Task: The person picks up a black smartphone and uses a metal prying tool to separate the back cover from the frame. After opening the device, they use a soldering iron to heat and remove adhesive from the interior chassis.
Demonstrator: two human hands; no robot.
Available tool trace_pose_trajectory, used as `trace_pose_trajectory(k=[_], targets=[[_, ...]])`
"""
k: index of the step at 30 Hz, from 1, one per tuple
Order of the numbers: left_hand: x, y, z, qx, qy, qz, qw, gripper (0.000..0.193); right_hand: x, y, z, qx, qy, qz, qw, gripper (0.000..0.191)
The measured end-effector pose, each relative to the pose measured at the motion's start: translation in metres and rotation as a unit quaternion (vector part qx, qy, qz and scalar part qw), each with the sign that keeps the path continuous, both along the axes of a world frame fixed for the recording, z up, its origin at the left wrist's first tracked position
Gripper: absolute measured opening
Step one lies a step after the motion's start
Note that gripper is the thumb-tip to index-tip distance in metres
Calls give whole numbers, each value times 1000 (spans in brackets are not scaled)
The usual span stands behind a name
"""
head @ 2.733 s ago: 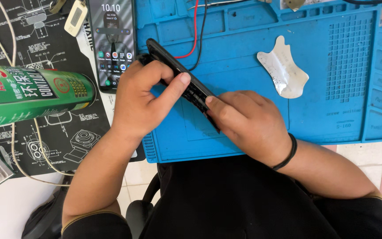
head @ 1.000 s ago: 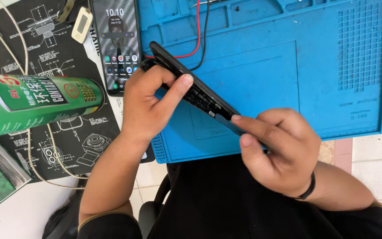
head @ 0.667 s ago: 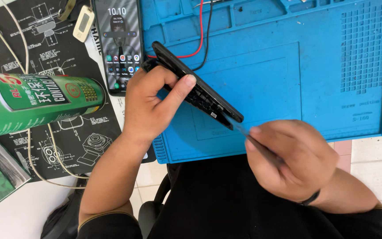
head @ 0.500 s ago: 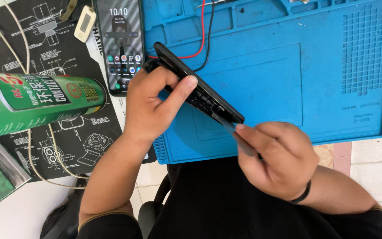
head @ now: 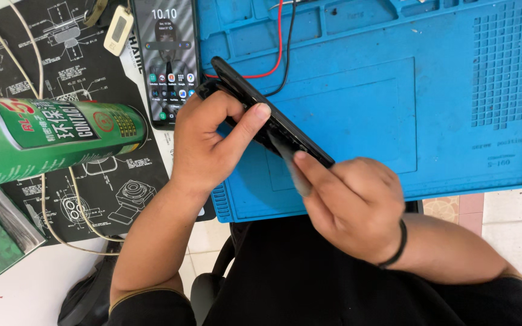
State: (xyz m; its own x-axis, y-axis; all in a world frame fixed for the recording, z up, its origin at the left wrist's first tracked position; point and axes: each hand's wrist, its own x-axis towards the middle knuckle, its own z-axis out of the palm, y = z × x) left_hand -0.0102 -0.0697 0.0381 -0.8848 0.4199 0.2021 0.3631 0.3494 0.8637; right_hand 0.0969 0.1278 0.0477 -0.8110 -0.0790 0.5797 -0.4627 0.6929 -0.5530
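Looking down from my head camera, my left hand [head: 212, 142] grips a black phone [head: 270, 115] on its edge, tilted above the blue mat [head: 394, 90], forefinger stretched along its side. My right hand [head: 351, 205] pinches a thin grey pry pick [head: 288, 163] whose tip meets the phone's lower edge. Just beyond my left hand a second phone [head: 167, 57] lies lit, screen up, beside a green spray can [head: 43, 139]. Red and black wires [head: 276, 42] cross the mat.

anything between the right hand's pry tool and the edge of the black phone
Nothing visible does. The right hand holds the thin pry tool right against the lower edge of the black phone, which the left hand grips above the blue mat.
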Motion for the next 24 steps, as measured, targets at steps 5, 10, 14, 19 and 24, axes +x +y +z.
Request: trace_pose_trajectory(k=[5,10,14,19,24], targets=[[0,-1,-3,21,-2,3,1000,31,-7,-7,7,7,-31,-6,999,33],[1,-3,-5,27,-37,15,999,32,-7,-10,11,52,-49,-28,997,30],[1,-4,-6,25,-42,21,999,35,-10,-13,11,70,-58,-30,995,33],[2,-2,-7,26,-56,41,997,38,-18,-9,12,52,-66,-1,997,33],[2,1,-7,10,-54,67,996,42,-4,13,18,-8,-51,1,999,26]])
